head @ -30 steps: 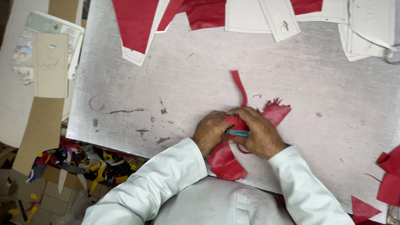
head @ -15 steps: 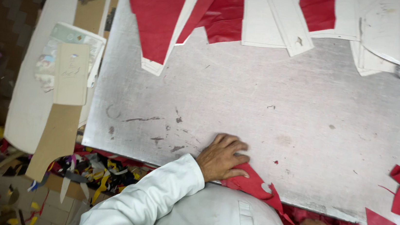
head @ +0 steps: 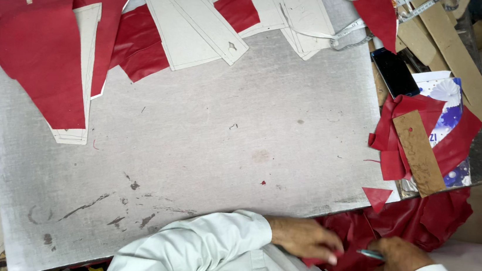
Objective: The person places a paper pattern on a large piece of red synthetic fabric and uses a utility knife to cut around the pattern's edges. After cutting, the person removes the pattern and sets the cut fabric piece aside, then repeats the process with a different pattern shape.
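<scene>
Head view: at the counter (head: 205,144) edge, the left hand (head: 304,239) lies flat on soft, limp red leather (head: 415,220) (best gripped near an edge); the right hand (head: 397,258) pinches what may be a blue pen (head: 371,254).

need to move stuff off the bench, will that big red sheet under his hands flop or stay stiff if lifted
Probably floppy: the red sheet bunches in soft folds over the metal table edge. Likely slick, given its sheen. The left hand presses on it; the right hand holds a blue pen.
</scene>
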Motion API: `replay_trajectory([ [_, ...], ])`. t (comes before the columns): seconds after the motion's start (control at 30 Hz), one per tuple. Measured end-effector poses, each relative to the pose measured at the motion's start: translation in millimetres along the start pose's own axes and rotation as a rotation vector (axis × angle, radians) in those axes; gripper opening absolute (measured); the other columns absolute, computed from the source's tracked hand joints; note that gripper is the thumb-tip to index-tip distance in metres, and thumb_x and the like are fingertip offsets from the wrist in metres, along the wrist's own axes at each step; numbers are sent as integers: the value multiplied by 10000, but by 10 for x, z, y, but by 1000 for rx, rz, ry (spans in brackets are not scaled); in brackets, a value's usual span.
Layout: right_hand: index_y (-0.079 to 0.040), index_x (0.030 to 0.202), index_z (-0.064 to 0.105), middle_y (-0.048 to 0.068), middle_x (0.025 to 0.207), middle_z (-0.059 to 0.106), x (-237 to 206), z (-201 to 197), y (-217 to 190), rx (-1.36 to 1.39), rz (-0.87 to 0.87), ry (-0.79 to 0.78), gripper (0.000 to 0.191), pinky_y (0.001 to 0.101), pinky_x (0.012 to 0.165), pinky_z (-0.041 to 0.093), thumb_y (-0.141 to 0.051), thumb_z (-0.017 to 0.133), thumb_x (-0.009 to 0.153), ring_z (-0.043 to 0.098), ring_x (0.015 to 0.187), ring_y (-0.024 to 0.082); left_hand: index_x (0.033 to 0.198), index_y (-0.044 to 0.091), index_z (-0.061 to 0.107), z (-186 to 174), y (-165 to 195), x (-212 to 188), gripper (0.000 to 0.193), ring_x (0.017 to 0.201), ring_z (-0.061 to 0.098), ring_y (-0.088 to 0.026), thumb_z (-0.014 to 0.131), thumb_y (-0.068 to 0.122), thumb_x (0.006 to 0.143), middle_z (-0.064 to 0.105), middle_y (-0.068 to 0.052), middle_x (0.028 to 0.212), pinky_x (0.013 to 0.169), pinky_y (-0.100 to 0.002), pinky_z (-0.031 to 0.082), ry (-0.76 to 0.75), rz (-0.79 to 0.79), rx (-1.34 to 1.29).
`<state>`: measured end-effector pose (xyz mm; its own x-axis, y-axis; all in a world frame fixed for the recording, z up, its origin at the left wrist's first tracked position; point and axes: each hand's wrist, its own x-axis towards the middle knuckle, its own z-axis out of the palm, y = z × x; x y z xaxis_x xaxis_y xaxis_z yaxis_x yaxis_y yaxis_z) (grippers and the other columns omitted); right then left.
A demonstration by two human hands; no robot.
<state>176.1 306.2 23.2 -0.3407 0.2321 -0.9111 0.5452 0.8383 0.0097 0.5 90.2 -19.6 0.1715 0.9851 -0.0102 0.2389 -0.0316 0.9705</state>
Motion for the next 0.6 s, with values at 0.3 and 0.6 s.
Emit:
replay_trajectory([
  [0.3, -108, 1228, 719, 151, 1206, 723, 170, -1594, -922, 172, -450, 808, 384, 436, 987, 545, -195, 779, 859, 683, 1135, 342, 1096, 121, 741, -259, 34, -241, 559, 1196, 603, -353, 413, 570, 1037, 753, -146, 1178, 1217, -444, 215, 550, 194, 782],
  [0.6, 4, 948, 723, 113, 871, 702, 307, 608, -859, 496, -1067, 1566, 143, 357, 590, 538, -67, 825, 877, 687, 703, 246, 1041, 34, 754, -397, -156, -183, 74, 895, 712, -168, 721, 79, 993, 745, -91, 991, 799, -275, 587, 961, -241, 163],
])
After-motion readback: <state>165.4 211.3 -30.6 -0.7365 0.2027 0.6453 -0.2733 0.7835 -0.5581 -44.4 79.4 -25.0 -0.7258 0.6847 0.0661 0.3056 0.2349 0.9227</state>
